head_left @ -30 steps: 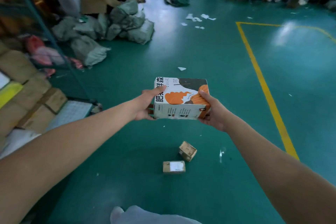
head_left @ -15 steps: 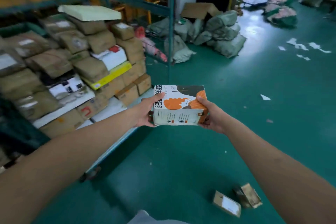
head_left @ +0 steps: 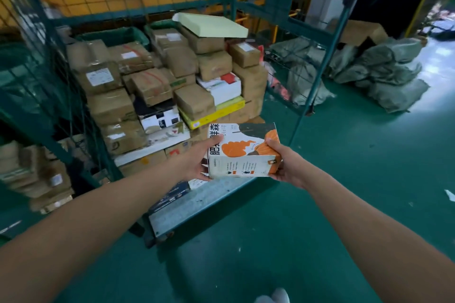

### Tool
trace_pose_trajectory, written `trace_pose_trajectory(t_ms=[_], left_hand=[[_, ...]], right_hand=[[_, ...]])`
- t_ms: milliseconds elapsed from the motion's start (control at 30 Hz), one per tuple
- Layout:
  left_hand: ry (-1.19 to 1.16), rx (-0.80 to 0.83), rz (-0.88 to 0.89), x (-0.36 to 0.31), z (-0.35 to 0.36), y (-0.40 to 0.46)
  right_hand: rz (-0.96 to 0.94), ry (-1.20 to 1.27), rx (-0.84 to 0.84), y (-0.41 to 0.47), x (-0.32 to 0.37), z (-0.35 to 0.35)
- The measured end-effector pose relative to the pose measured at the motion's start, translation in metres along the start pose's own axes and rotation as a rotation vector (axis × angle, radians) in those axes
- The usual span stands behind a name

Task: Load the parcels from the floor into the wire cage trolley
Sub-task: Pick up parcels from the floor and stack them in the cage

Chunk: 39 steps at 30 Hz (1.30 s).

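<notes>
You stand on a green floor (head_left: 344,179) facing the wire cage trolley (head_left: 248,32), its teal frame and mesh open toward you, with yellow showing behind the mesh. Inside, brown taped parcels (head_left: 147,86) are stacked high, several with white shipping labels too blurred to read. On top of the stack a pale green flat box (head_left: 211,25) lies tilted; lower down sit a yellow flat box (head_left: 216,112) and a black-and-white carton (head_left: 157,117) with letters that look like "Pa", the rest unreadable. To the right of the trolley, grey-green sacks (head_left: 384,69) are heaped on the floor, with a brown cardboard box (head_left: 359,31) behind them.

In front of you, above the trolley's bare metal deck (head_left: 202,204), you hold a white printed box (head_left: 243,152) with an orange pattern, a dark patch and large black Chinese characters down its left edge; the small print on its near face cannot be read. Your left hand (head_left: 197,162) grips its left end, thumb on top. Your right hand (head_left: 286,165) grips the right end, thumb over the top edge.
</notes>
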<state>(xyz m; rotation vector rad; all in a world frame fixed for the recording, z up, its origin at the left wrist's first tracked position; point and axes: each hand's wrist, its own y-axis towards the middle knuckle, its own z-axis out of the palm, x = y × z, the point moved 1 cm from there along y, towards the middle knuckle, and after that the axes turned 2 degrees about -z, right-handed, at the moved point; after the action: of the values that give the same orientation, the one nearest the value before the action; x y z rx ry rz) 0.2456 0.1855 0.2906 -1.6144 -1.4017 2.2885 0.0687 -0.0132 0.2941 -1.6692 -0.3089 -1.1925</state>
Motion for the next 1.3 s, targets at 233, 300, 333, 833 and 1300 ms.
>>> trace_pose_trajectory(t_ms=[233,300,333,833,1300], left_hand=[[-0.069,-0.094,0.014,-0.047,-0.043,0.053],[-0.097,-0.13,0.013,-0.06,-0.053,0.073],[-0.121,-0.142,0.015,-0.068,-0.057,0.084],[-0.2,-0.328,0.052,-0.222,-0.07,0.217],[-0.32,-0.41,0.027,-0.283,-0.216,0.31]], right_hand=[[-0.004,-0.055,0.092,0.099,0.057,0.023],[-0.01,-0.085,0.125,0.128,0.074,0.025],[-0.011,-0.096,0.145,0.143,0.083,0.024],[0.001,-0.219,0.357,0.356,0.246,-0.002],[0.095,-0.38,0.478,0.5,0.318,0.106]])
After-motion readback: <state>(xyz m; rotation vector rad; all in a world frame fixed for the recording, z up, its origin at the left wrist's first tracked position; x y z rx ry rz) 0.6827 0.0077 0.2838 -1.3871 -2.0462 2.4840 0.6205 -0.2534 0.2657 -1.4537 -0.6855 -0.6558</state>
